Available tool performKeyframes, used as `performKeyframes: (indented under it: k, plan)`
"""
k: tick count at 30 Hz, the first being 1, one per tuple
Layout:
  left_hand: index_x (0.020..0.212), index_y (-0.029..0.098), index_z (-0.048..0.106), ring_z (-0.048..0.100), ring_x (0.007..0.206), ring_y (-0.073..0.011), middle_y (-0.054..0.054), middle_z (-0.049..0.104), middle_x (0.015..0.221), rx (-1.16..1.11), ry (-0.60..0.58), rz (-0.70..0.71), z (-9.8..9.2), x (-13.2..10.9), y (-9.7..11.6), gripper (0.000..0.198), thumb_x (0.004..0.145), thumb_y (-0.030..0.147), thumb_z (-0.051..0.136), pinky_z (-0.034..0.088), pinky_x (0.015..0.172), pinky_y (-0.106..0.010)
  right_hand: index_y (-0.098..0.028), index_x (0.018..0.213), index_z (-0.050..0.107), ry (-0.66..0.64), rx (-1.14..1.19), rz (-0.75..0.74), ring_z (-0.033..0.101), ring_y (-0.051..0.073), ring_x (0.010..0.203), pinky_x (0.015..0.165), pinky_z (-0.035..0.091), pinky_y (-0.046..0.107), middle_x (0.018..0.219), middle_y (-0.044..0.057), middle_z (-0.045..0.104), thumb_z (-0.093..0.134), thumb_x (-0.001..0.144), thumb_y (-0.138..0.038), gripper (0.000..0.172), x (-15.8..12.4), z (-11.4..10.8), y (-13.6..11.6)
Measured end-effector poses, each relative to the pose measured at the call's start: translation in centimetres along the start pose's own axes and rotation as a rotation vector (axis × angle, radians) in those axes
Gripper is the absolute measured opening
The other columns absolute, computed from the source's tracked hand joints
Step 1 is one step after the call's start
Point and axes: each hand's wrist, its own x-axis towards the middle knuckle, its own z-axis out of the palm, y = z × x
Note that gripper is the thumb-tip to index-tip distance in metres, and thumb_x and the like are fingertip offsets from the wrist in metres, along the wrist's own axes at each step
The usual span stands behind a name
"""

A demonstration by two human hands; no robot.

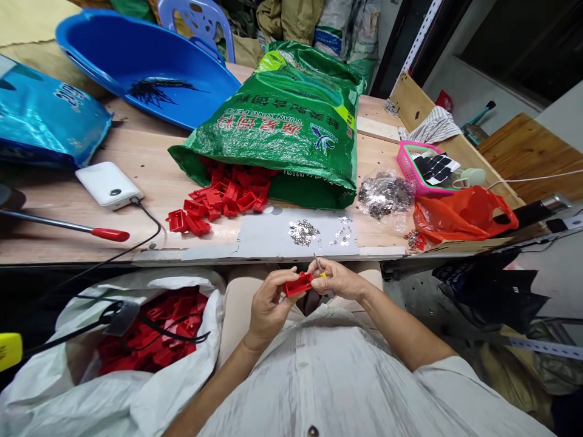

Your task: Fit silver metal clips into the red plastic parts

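Note:
Over my lap, my left hand [271, 304] has its fingers closed round one end of a small red plastic part [297, 284]. Beside it, my right hand [337, 279] grips a thin metal tool with a yellow handle [323, 274], its fingertips close to the part's right end. Just beyond my hands, small shiny metal pieces [303, 232] lie piled on a grey sheet [259, 233] at the table edge. More red parts [214, 200] spill from the mouth of a green bag [291, 127].
A white sack of red parts [155, 328] stands at lower left. A power bank [109, 185] and a red-tipped lever [109, 234] are on the table's left. A blue basin [150, 54] stands behind. At right are a pink basket [409, 170] and an orange bag [464, 215].

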Motion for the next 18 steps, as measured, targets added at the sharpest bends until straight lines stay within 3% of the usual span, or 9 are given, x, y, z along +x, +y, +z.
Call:
performKeyframes:
  k: [2,5,7,9,13,18]
  plan:
    - [0.098,0.021,0.066,0.068,0.097,-0.0202,-0.004,0.069,0.1,-0.137,0.076,-0.176,0.0,0.3,-0.2,0.027,0.073,0.021,0.077,0.056,0.087,-0.034,-0.019,0.099,0.055,0.096,-0.219,-0.072,0.051,0.009,0.065,0.059,0.037,0.022,0.084,-0.001,0.06,0.073,0.078,-0.041,0.036,0.2,-0.7,-0.9]
    - [0.103,0.021,0.063,0.07,0.089,-0.0179,-0.002,0.069,0.096,-0.377,0.152,-0.389,-0.1,0.8,-0.1,0.036,0.07,0.022,0.08,0.057,0.086,-0.035,-0.021,0.1,0.06,0.388,-0.72,-0.209,0.059,0.015,0.086,0.077,0.042,0.027,0.1,0.003,0.066,0.061,0.088,-0.032,0.016,0.8,-2.0,-2.7]
    - [0.106,0.023,0.061,0.071,0.085,-0.0189,-0.001,0.069,0.094,-0.518,0.161,-0.479,-0.1,1.2,0.2,0.042,0.069,0.021,0.081,0.058,0.085,-0.04,-0.021,0.098,0.063,0.538,-1.056,-0.231,0.06,0.017,0.094,0.084,0.041,0.029,0.101,0.004,0.067,0.057,0.09,-0.023,0.009,1.6,-2.6,-3.7]
    - [0.108,0.024,0.06,0.071,0.084,-0.0199,0.001,0.069,0.092,-0.62,0.166,-0.531,-0.2,1.5,0.4,0.045,0.068,0.021,0.081,0.059,0.083,-0.044,-0.021,0.097,0.064,0.589,-1.288,-0.195,0.06,0.018,0.096,0.085,0.041,0.029,0.101,0.005,0.068,0.056,0.09,-0.018,0.011,2.5,-3.0,-4.2]
    - [0.108,0.025,0.06,0.07,0.086,-0.0193,0.001,0.068,0.094,-0.694,0.17,-0.572,-0.3,1.7,0.7,0.043,0.07,0.021,0.08,0.061,0.08,-0.044,-0.021,0.098,0.065,0.606,-1.483,-0.098,0.061,0.019,0.096,0.081,0.042,0.028,0.103,0.006,0.068,0.057,0.092,-0.022,0.01,4.3,-2.7,-4.3]
    - [0.11,0.025,0.058,0.07,0.09,-0.0201,0.0,0.067,0.097,-0.722,0.144,-0.569,-0.5,1.8,0.8,0.041,0.073,0.022,0.077,0.061,0.081,-0.045,-0.021,0.1,0.063,0.662,-1.539,-0.004,0.062,0.02,0.095,0.077,0.043,0.029,0.106,0.006,0.068,0.057,0.092,-0.028,0.012,5.5,-2.2,-3.9]
